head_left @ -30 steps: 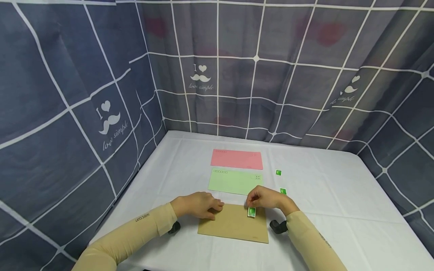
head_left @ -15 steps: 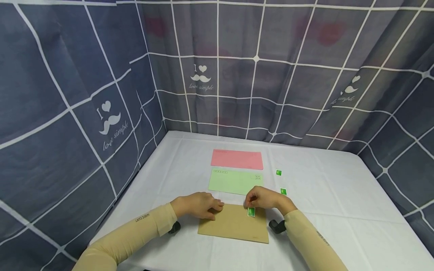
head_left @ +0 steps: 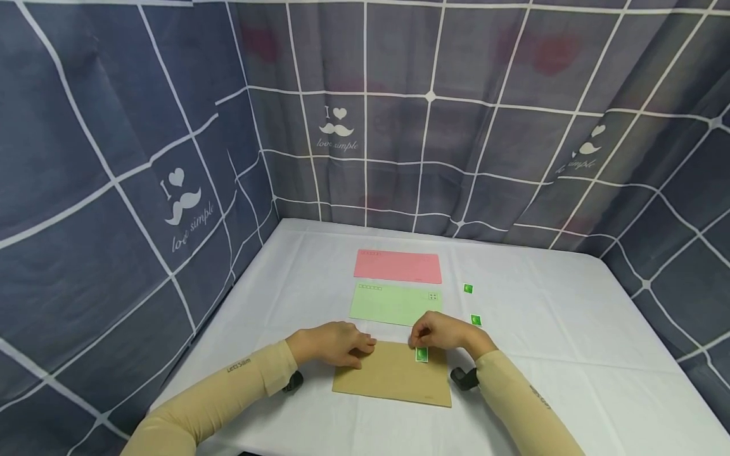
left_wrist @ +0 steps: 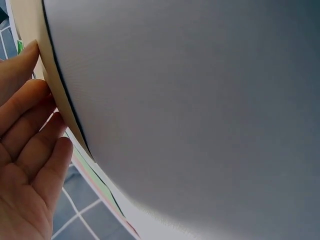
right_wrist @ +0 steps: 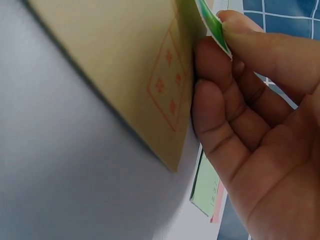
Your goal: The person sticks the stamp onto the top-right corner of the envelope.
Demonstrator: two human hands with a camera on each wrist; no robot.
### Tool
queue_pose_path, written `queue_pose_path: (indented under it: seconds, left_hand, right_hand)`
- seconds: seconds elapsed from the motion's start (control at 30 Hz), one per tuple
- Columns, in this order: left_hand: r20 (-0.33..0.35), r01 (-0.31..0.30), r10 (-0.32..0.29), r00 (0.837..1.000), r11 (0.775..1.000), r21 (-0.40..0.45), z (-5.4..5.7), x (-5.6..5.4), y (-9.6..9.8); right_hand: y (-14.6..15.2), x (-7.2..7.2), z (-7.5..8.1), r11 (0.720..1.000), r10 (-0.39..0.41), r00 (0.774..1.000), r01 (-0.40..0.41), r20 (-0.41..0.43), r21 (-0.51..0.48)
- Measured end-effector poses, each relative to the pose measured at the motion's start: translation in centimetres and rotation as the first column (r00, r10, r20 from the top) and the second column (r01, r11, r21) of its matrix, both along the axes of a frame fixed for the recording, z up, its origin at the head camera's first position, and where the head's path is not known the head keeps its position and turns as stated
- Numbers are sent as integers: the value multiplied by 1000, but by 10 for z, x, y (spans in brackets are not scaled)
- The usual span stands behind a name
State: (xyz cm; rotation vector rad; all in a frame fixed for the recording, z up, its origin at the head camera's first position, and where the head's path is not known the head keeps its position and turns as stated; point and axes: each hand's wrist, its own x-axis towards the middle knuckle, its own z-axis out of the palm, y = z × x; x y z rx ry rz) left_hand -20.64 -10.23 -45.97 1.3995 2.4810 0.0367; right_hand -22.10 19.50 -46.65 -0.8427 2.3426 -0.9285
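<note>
A brown envelope [head_left: 393, 382] lies on the white table nearest the person. My left hand [head_left: 332, 344] rests at its upper left edge with fingers extended; in the left wrist view, thumb and fingertips touch the envelope's edge. Over the upper right part, my right hand [head_left: 443, 330] pinches a small green stamp [head_left: 421, 355] with a white border. The right wrist view shows the stamp [right_wrist: 215, 29] slightly bent between thumb and index finger, tilted up from the paper. Close by, a red printed square [right_wrist: 169, 82] marks the envelope's corner.
Beyond the brown envelope lie a green envelope [head_left: 393, 304] and, farther back, a pink envelope [head_left: 397, 266]. To their right are two more green stamps, a nearer stamp [head_left: 476, 320] and a farther stamp [head_left: 468, 289]. A dark gridded curtain [head_left: 393, 126] surrounds the white table [head_left: 542, 304].
My right hand has shifted slightly left, still pinching the stamp over the brown envelope. The left hand stays where it was.
</note>
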Motion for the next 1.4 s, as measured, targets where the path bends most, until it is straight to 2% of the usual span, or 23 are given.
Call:
queue_pose_path:
  seconds: [1.13,1.4]
  left_hand:
    - [5,2,-2,1000,1000,-3,4,1,1]
    - [1,9,-9,1000,1000,2,2,0,1]
  right_hand:
    - [5,5,-4,1000,-19,999,18,-39,-8]
    - [6,7,-4,999,-28,997,29,-77,16]
